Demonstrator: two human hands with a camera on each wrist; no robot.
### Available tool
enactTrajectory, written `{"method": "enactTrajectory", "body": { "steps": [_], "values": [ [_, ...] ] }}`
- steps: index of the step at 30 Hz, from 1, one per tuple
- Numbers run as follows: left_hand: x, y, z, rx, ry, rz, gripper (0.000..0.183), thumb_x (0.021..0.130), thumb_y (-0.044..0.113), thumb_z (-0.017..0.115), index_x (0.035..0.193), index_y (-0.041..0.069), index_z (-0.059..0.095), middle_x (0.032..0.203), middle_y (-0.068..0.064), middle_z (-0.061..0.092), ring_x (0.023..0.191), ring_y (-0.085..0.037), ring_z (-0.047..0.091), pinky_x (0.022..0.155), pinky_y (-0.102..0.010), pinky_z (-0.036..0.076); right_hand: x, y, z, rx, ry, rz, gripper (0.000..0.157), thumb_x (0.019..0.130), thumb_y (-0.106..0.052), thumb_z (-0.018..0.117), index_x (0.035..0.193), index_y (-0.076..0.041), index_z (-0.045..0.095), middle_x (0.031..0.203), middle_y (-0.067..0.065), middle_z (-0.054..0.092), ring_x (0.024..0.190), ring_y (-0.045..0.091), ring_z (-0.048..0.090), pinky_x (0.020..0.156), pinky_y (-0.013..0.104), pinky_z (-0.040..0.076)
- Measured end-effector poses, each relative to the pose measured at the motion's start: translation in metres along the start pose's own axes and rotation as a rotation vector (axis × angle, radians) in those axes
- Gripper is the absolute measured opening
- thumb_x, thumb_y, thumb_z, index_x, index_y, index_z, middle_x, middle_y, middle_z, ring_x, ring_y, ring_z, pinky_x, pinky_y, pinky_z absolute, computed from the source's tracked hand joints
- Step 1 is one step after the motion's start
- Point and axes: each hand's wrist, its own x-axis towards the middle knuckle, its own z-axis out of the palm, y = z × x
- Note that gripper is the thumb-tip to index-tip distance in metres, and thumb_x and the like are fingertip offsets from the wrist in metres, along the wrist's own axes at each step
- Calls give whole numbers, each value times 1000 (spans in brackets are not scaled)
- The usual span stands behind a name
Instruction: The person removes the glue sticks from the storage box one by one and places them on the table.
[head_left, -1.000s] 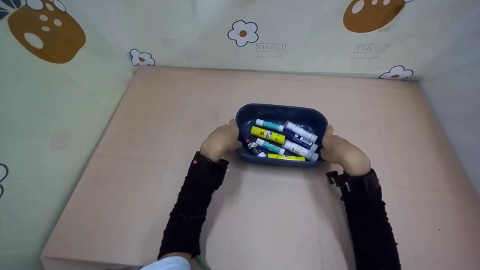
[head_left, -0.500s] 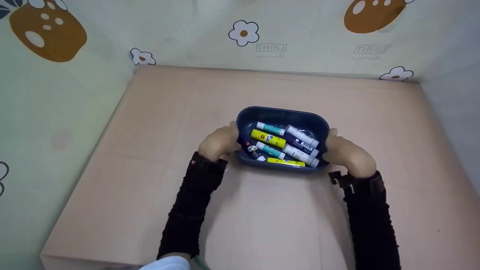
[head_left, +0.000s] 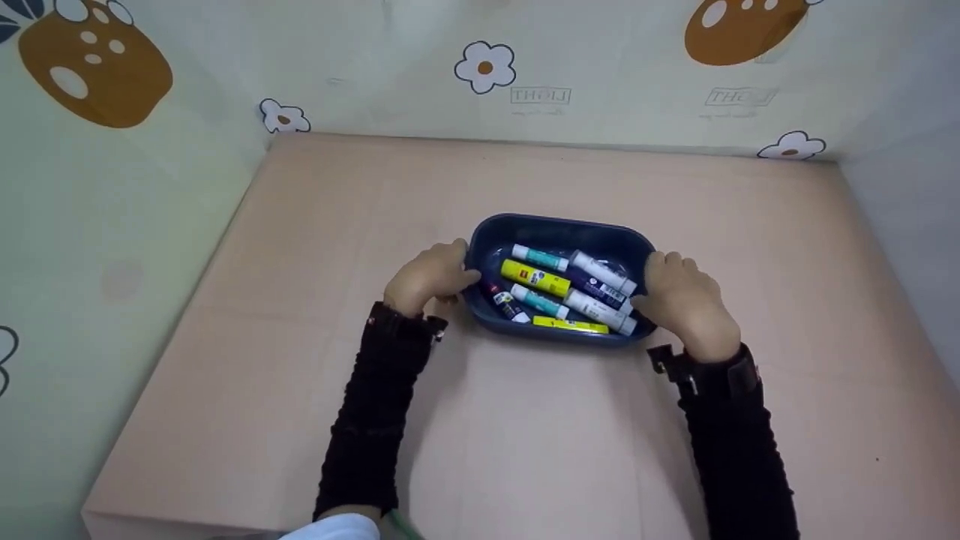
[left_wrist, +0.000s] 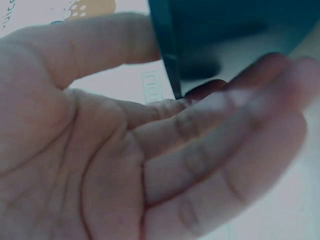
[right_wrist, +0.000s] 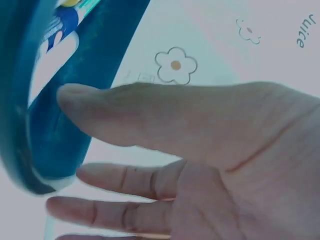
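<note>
A dark blue plastic basket (head_left: 559, 339) sits near the middle of the table in the head view. Inside lie several glue-stick-like tubes, among them a yellow one (head_left: 535, 277), teal-and-white ones (head_left: 540, 301), white ones (head_left: 600, 309) and a small dark bottle with a red cap (head_left: 508, 304). My left hand (head_left: 431, 277) is at the basket's left end, thumb over the rim and fingers loosely extended along the outer wall. At the right end, my right hand (head_left: 686, 304) has its thumb inside the rim; in the right wrist view its straight fingers stand apart from the wall.
The table (head_left: 337, 412) has a pale brown covering and meets patterned walls (head_left: 375, 67) at the back and left. A plain pale wall (head_left: 911, 187) rises at the right. Black sleeves (head_left: 379, 420) cover both forearms.
The basket came slightly toward me, then stayed nearly in place. My left hand has shifted a little left, and both hands have loosened from the ends, with thumbs now showing over the rim.
</note>
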Motion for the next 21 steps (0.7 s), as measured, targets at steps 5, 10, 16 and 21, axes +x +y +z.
{"method": "enactTrajectory", "body": {
  "steps": [5,10,16,21],
  "values": [
    [7,-3,2,-79,105,-4,33,93,25,51,115,1,48,88,-12,58,68,-25,63,51,-25,47,2,-5,2,13,79,-35,35,83,-14,61,103,11,48,100,25,43,95,40,40,70,48,42],
    [16,-4,8,-87,200,7,26,94,26,50,108,3,49,85,-10,58,58,-19,58,44,-21,42,6,-11,7,93,59,-86,33,84,-11,58,111,9,54,107,24,48,101,38,43,80,49,43],
    [28,-6,15,-111,265,19,23,96,25,47,102,3,47,87,-11,55,61,-17,56,48,-23,44,14,-21,19,130,-3,-146,29,83,-8,60,107,7,60,101,19,55,90,30,52,79,43,46],
    [35,-9,19,-119,280,35,25,97,26,45,105,3,46,88,-12,54,58,-18,55,45,-23,45,20,-26,28,118,-44,-157,11,83,-11,62,83,0,59,77,7,49,67,20,47,57,30,38]
  ]
}}
